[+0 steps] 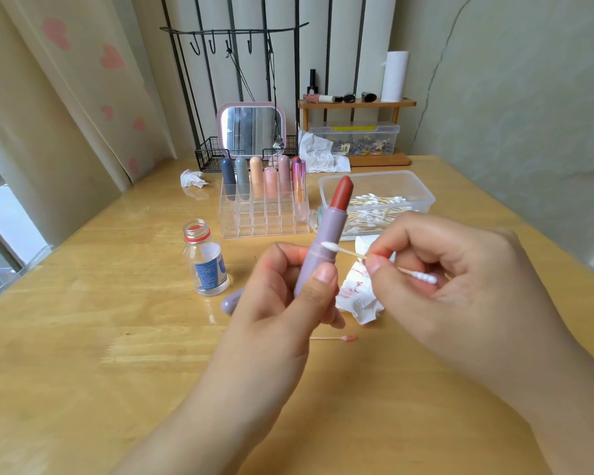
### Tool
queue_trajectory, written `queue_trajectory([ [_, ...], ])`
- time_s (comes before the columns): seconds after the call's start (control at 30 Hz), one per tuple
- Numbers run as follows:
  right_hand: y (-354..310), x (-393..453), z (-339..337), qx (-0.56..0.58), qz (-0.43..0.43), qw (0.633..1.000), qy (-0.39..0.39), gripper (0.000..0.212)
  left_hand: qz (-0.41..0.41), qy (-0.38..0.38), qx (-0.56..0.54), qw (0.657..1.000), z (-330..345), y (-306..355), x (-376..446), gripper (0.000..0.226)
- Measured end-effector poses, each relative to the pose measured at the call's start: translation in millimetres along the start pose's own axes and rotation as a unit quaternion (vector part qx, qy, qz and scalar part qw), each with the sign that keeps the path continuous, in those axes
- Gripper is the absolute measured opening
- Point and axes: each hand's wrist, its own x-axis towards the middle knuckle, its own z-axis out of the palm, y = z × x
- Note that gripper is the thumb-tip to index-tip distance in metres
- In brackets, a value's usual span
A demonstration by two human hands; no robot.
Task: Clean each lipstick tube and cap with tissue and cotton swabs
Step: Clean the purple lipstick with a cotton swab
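Observation:
My left hand [282, 303] grips a lilac lipstick tube [319, 248] upright, its red-brown stick [342, 193] wound out at the top. My right hand [460, 279] pinches a cotton swab [422, 276] by its wooden stem, and the swab's white front tip touches the tube's side near the collar. The tube's lilac cap [230, 301] lies on the table behind my left hand, partly hidden. A tissue [357, 296] with red smears lies crumpled under my hands. A used swab [336, 338] with a pink tip lies on the table.
A clear organiser [264, 217] holds several capped lipsticks. A clear box [378, 180] of cotton swabs stands to its right. An open glass bottle [206, 258] of clear liquid stands at the left. Crumpled tissues [192, 178], a mirror [251, 128] and a shelf [357, 104] are at the back.

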Motion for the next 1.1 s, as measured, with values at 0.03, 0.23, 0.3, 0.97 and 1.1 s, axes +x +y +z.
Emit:
queue_trajectory([
  [0.03, 0.0, 0.2, -1.7, 0.005, 0.003, 1.000, 0.001, 0.014, 0.007, 0.006, 0.007, 1.000, -0.4, 0.2, 0.4, 0.018],
  [0.23, -2.4, -1.7, 6.2, -0.004, -0.007, 1.000, -0.015, 0.015, 0.025, 0.011, 0.055, 0.998, -0.8, -1.2, -0.9, 0.028],
  [0.3, -1.7, -1.3, 5.4, -0.008, -0.006, 1.000, -0.012, 0.015, 0.023, 0.008, 0.042, 0.999, 1.0, -0.9, -1.7, 0.024],
  [0.97, 8.7, 6.4, -6.4, 0.112, 0.104, 0.988, -0.031, 0.007, -0.088, -0.052, -0.191, 0.976, 6.4, 2.6, 3.2, 0.036],
  [1.1, 7.6, 5.3, -4.2, 0.134, 0.109, 0.984, -0.053, 0.008, -0.111, -0.073, -0.249, 0.959, 5.4, 3.0, 4.7, 0.035],
])
